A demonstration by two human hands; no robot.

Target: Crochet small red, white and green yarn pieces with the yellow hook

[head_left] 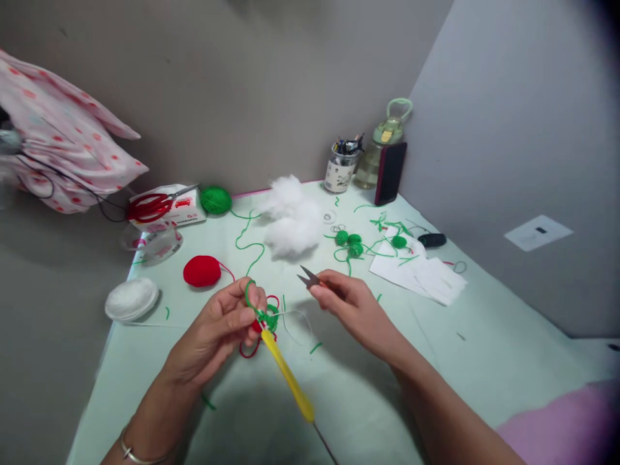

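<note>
Pinched in my left hand (220, 332) is a small crochet piece (268, 318) of green, red and white yarn. A yellow-handled crochet hook (288, 374) sticks out of the piece, its handle slanting down to the right. Green yarn loops over my left fingertips. My right hand (351, 303) is closed around small scissors (310, 278), mostly hidden by the fingers; their blades are parted and point up and left. A thin white strand curves between the piece and my right hand.
Left are a red yarn ball (202, 271), white yarn (132, 299), green yarn (216, 200) and red-handled scissors (152, 206) on a box. White stuffing (290, 219) lies behind my hands. Small green balls (355, 247), paper (416, 271), a phone (391, 173) and a bottle (371, 161) are right.
</note>
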